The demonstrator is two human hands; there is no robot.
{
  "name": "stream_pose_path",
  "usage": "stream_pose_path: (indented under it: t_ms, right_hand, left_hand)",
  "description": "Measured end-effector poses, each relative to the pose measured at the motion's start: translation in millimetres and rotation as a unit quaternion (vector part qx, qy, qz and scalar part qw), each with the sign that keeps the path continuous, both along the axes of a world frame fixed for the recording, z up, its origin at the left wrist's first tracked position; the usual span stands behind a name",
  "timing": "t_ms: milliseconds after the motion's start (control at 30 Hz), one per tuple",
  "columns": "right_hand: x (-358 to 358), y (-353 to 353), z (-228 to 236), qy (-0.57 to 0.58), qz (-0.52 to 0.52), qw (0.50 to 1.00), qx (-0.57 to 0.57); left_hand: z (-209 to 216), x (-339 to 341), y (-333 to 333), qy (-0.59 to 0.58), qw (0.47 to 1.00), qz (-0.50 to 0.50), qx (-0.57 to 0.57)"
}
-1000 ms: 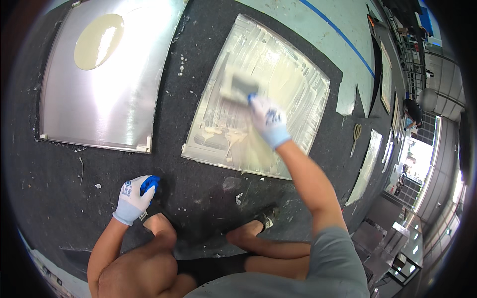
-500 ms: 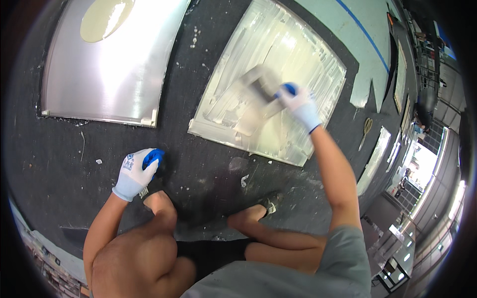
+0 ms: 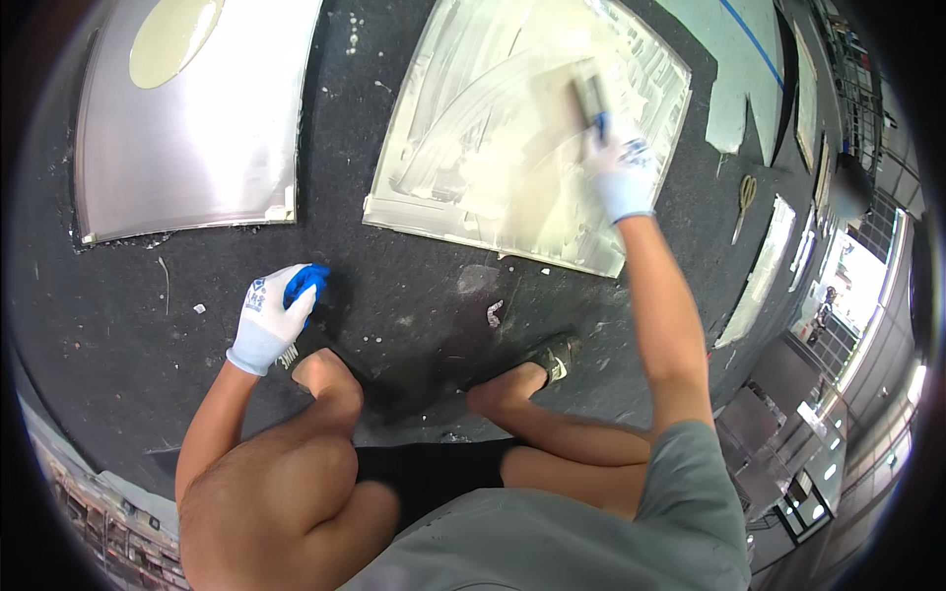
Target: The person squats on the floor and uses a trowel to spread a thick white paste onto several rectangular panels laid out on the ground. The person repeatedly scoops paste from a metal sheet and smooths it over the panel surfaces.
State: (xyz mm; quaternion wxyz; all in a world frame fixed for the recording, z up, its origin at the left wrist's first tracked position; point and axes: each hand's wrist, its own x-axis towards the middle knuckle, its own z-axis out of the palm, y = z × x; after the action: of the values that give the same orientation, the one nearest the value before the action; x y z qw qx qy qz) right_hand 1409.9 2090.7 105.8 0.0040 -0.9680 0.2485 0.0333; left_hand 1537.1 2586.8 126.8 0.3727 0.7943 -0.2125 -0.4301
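Note:
My right hand (image 3: 622,167), in a white glove with a blue palm, is closed on a wide flat scraper (image 3: 583,103), smeared by motion. The scraper is over the right part of a square panel (image 3: 463,108) coated with streaky cream-coloured paste, thicker in some patches. My left hand (image 3: 278,307), gloved the same way, hovers over the dark floor left of that panel. Its fingers are loosely curled in, with the blue palm showing and nothing visible in them.
A shiny metal sheet (image 3: 197,167) with a pool of cream liquid (image 3: 175,41) lies at the left. To the right are scissors (image 3: 744,202), a pale narrow strip (image 3: 757,276) and a light sheet with a blue line (image 3: 734,69). My knees and feet are close below the coated panel.
My right hand has swept the scraper away from me and to the right, turning it more upright. Paste is spread in a fresh curved sweep. My left hand stays nearly in place, fingers still curled.

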Motion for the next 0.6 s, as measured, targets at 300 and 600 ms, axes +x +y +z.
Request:
stream_pose_path:
  t_ms: [300,600]
  right_hand:
    - [0,198,54,-0.075,-0.114,0.961,0.242]
    - [-46,144,-9,-0.161,-0.438,0.790,0.397]
  left_hand:
    - [3,5,-14,-0.012,1.000,-0.009,0.005]
    - [-6,9,-30,0.031,0.999,-0.008,-0.044]
